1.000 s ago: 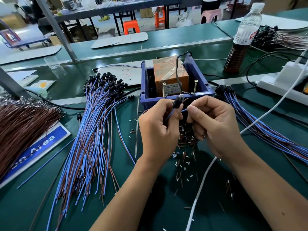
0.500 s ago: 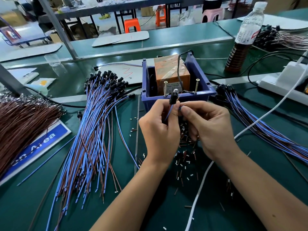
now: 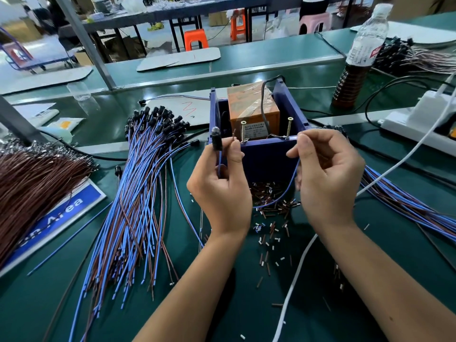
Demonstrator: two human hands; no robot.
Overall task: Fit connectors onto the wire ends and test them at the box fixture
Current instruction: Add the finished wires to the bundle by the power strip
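Your left hand (image 3: 219, 186) pinches the connector (image 3: 216, 140) and brown lead, right hand (image 3: 325, 176) pinches the blue wire (image 3: 283, 196) end at the box fixture (image 3: 266, 159) screws (image 3: 289, 128), so you're mid-test; the big pile (image 3: 138, 193) looks still to do

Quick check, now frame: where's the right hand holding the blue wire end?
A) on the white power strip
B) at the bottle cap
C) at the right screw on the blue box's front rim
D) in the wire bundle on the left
C: the right hand pinches the blue wire end up beside the right screw on the blue box front rim.
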